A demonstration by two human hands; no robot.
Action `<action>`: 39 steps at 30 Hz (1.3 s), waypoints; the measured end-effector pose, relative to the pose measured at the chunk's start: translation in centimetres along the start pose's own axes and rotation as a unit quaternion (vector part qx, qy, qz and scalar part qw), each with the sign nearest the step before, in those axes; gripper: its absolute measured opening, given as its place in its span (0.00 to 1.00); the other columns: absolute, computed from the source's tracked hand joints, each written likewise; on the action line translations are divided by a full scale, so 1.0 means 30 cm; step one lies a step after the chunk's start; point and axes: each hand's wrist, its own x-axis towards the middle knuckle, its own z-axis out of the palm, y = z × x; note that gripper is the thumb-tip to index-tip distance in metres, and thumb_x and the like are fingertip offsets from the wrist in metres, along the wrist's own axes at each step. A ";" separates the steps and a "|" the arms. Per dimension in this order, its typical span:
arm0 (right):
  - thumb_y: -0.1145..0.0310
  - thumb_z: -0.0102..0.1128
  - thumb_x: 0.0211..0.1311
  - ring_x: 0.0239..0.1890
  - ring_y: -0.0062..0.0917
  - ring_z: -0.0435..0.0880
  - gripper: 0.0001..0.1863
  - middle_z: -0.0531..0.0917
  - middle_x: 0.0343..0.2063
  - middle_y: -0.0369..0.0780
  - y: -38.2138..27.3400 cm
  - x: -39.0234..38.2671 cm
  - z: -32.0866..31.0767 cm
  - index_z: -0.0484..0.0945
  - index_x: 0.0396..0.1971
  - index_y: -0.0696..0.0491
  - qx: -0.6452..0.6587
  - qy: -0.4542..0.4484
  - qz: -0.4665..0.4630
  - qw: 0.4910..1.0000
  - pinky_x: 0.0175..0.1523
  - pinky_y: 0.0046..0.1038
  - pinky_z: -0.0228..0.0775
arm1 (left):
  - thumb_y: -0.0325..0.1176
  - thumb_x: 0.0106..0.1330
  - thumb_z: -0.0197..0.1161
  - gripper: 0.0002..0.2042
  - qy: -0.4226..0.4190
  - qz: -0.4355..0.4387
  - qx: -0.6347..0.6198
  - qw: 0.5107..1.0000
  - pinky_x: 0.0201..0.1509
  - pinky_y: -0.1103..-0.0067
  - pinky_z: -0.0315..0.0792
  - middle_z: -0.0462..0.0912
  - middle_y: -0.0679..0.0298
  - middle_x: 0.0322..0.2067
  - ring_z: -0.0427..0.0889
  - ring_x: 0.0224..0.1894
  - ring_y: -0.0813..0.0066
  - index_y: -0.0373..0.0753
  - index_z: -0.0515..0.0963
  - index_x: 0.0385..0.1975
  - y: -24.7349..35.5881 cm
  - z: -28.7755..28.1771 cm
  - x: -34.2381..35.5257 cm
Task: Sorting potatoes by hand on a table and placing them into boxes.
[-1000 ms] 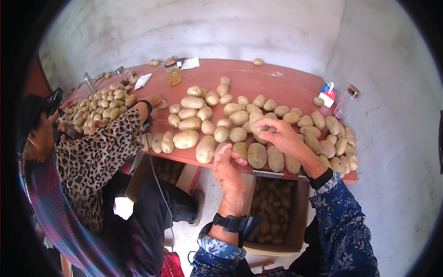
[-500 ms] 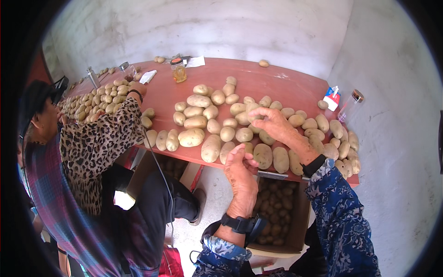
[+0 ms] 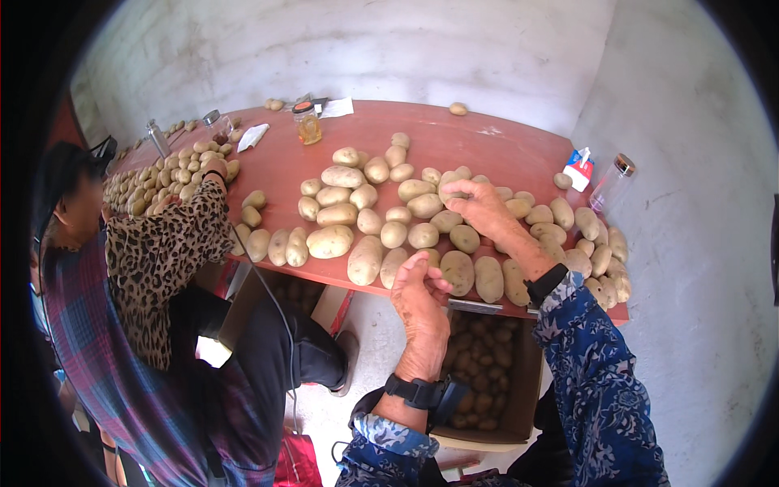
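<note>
Potato table: left hand loosely spread at the near edge, right hand over the rows, its grip unconfirmed

Nearest, both blue patterned sleeves (image 3: 602, 365) run out of view at the lower edge. Below and right of the left hand (image 3: 422, 299), a carton (image 3: 529, 381) contains potatoes; its upper end is hidden beneath the table, its depth too dark to judge. Left of that hand, under the table, a second carton is mostly obscured by a co-worker's leg (image 3: 284, 357).

The left hand is at the table's front edge, thumb raised apart from half-curled fingers; the palm is only partly visible. A large potato (image 3: 458, 273) lies just right of its fingertips; another, left of the thumb, is partly covered.

The right hand (image 3: 487, 213) is farther in, palm down, bent fingers overlapping a pale potato (image 3: 449, 183). Whether they pinch or merely cover it cannot be told; hand and forearm mask several potatoes beneath.

Well left of both hands, the co-worker's spotted sleeve (image 3: 162, 260) reaches a heap of potatoes (image 3: 158, 180); the hand there is largely concealed.

Beyond the right hand, a single potato (image 3: 458, 109) rests near the red table's (image 3: 495, 134) far edge.
</note>
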 end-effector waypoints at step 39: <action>0.69 0.59 0.56 0.52 0.44 0.72 0.15 0.74 0.49 0.49 0.048 0.000 0.032 0.78 0.43 0.55 -0.221 -0.154 -0.117 0.956 0.56 0.37 0.65 | 0.32 0.65 0.54 0.08 -0.042 -0.007 0.040 0.998 0.22 0.81 0.70 0.74 0.69 0.20 0.72 0.18 0.79 0.38 0.74 0.41 -0.037 0.022 -0.002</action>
